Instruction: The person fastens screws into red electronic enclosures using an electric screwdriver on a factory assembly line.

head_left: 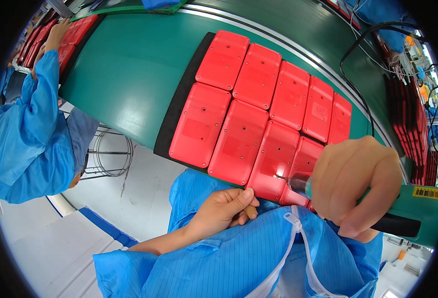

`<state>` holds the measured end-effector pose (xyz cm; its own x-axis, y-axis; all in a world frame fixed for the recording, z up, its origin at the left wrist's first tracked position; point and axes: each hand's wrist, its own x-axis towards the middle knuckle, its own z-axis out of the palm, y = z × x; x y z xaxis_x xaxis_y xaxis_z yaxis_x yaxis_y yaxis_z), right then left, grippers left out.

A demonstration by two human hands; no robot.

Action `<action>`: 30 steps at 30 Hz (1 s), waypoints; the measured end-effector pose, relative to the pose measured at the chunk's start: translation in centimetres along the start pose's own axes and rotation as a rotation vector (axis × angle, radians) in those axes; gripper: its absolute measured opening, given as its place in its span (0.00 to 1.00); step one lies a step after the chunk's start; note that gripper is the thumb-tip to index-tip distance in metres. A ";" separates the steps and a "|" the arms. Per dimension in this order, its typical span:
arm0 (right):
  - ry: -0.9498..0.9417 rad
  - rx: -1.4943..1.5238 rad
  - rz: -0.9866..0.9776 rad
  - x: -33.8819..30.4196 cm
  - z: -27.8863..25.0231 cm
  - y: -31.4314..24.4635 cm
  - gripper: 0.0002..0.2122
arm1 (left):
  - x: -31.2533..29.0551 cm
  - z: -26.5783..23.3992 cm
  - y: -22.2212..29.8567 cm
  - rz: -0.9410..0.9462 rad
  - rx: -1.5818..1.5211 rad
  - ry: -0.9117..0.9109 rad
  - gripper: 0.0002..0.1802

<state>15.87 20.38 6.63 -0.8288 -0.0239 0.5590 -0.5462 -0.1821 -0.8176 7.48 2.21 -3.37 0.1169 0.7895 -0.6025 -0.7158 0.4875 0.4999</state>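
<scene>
My right hand [355, 186] is wrapped round a green electric screwdriver [407, 211] with a black lever. Its thin bit reaches left over a red rectangular plastic case [273, 156] in the near row, the tip at or just above the surface by the case's edge. My left hand [226, 207] rests at the table's front edge, against the near side of the cases. Its fingers are curled with the thumb against them; whatever they may hold is hidden. One fingertip looks tan, as if covered. The red cases lie in two rows on a black mat [182, 107], with small screw holes showing.
The green table [124, 69] runs off to the left, where a person in a blue smock [28, 134] handles more red cases. A metal rail [278, 37] borders the far side. Black cables [350, 79] hang at the right, beside stacked red and black parts [410, 119].
</scene>
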 end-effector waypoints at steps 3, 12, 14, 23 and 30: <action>-0.039 -0.010 0.000 0.3 -0.2 0.1 0.09 | 0.1 -0.1 -0.1 0.006 0.007 -0.006 0.20; -0.205 0.206 0.040 2.6 -0.6 0.4 0.09 | 0.0 -0.1 0.0 0.023 0.038 -0.014 0.20; -0.251 0.236 0.043 2.7 -0.8 0.7 0.09 | -0.1 -0.1 0.0 0.034 0.036 -0.015 0.20; -0.434 0.375 0.052 2.5 -1.4 1.6 0.10 | -0.1 -0.1 -0.3 0.047 0.011 -0.014 0.20; -0.431 0.424 0.049 2.1 -1.4 1.2 0.09 | -0.1 0.2 -0.1 0.038 0.000 0.016 0.18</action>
<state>13.31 21.45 6.64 -0.6796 -0.4224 0.5998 -0.3389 -0.5444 -0.7673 7.70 2.11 -3.24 0.0790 0.8013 -0.5931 -0.7195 0.4576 0.5224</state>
